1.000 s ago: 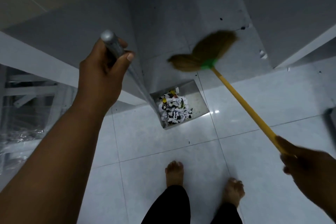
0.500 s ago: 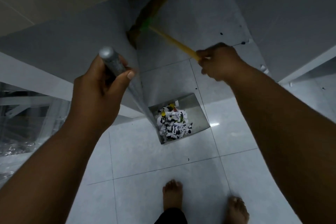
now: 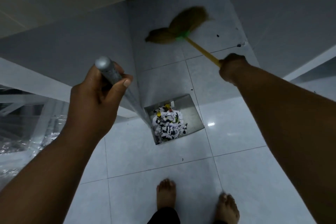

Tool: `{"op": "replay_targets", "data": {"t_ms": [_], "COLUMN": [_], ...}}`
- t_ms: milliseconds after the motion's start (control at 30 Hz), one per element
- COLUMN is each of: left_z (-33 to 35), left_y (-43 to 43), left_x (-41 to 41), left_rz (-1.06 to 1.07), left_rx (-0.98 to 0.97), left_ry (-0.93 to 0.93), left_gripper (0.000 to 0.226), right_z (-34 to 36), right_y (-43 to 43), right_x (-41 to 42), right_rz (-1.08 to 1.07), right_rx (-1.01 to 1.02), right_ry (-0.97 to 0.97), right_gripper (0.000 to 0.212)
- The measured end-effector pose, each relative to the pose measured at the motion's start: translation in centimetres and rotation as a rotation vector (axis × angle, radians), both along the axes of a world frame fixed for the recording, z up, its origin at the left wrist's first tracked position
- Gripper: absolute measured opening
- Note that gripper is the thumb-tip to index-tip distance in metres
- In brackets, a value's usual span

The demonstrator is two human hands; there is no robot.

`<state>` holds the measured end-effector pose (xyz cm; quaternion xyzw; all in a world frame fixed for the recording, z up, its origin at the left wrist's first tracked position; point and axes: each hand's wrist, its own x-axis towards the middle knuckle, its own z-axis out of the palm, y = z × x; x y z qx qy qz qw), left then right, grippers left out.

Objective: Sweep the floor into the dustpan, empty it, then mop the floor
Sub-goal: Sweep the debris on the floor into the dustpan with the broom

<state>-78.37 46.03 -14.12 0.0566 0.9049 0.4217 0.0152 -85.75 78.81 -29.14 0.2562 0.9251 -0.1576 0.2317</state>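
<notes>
Tiled floor, dim corner | our left hand grips dustpan handle, right hand grips broom | we should draw far specks nearward in short strokes, dustpan kept flat.

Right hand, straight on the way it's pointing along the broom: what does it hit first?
Its own broom head, at the far end of the broom handle the right hand grips. Past that, likely the grey wall in the corner, though depth is unclear.

No readable text — none anywhere.
</notes>
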Motion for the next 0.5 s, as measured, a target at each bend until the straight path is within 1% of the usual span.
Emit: {"op": "replay_targets", "data": {"t_ms": [33,100,167,233,333,367,433,500], "left_z": [0.0,0.0,0.0,-0.1,0.0,0.2,0.5,0.7], "left_y": [0.0,0.2,0.1,-0.1,-0.3,-0.3,-0.1,-0.1], "left_x": [0.2,0.2,0.2,0.3,0.8,1.0,1.6,1.9], "left_rz": [0.011,0.028,0.035,0.039,0.040,0.041,0.038,0.043], "left_rx": [-0.006,-0.017,-0.021,-0.028,-0.047,-0.045,-0.039,-0.061], "left_ry": [-0.001,0.000,-0.008,-0.014,-0.035,-0.049,-0.075,-0.095], "left_gripper": [0.029,0.028,0.024,0.020,0.028,0.030,0.023,0.017], "right_z": [0.0,-0.6,-0.9,-0.7,0.1,0.6,2.4,5.1], "right_y": [0.8,3.6,6.0,6.5,5.0,4.0,1.5,-1.3], "right_x": [1.3,5.1,9.3,12.8,19.3,21.9,26.8,31.0], "right_rz": [0.003,-0.060,-0.199,-0.381,-0.584,-0.615,-0.620,-0.584], "right_rx": [-0.017,-0.081,-0.141,-0.212,-0.330,-0.358,-0.384,-0.366], "right_ry": [0.007,0.015,0.001,0.022,0.033,0.039,0.038,0.031], "right_gripper": [0.034,0.038,0.031,0.026,0.023,0.023,0.019,0.029]}}
